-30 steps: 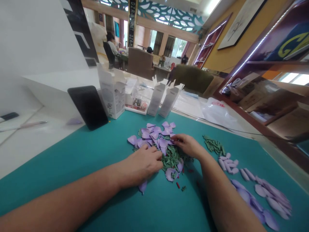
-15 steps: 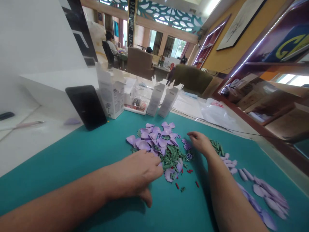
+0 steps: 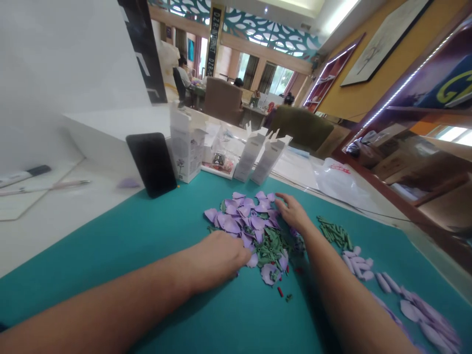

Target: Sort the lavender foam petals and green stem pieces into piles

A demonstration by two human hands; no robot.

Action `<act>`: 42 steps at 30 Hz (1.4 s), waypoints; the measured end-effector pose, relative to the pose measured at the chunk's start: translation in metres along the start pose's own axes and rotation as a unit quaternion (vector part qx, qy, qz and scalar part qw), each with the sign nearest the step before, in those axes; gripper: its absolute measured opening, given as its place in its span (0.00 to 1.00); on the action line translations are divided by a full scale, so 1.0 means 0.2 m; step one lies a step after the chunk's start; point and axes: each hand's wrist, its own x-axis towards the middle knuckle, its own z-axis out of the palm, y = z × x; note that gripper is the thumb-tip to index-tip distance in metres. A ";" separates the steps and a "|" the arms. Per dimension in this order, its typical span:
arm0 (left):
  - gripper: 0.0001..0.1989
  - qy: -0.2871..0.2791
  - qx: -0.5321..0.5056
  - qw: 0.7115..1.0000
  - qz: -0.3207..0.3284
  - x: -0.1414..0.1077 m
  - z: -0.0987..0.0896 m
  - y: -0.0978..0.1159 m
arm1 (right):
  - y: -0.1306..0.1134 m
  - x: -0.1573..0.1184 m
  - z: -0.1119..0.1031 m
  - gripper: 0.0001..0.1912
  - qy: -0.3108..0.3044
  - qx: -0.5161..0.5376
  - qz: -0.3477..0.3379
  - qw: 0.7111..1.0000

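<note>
The heap of flat purple petal shapes [image 3: 239, 216] and small green leaf shapes [image 3: 271, 248] lies in the middle of the teal mat [image 3: 110, 260], near its far edge. My right hand [image 3: 293, 211] rests open on the petals with its fingers spread, and my left hand [image 3: 221, 260] is curled at the near side of the heap, but I cannot tell if it holds a piece. I think I am going through this mixed heap, so the next pick calls for a small, careful pinch; thin green strips [image 3: 334, 233] and pale purple rolled pieces [image 3: 356, 263] lie just to the right.
</note>
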 end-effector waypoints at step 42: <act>0.23 0.245 -0.237 0.923 -0.179 0.19 0.22 -0.39 | -0.29 -0.20 0.02 0.19 -0.031 0.052 -0.053 0.997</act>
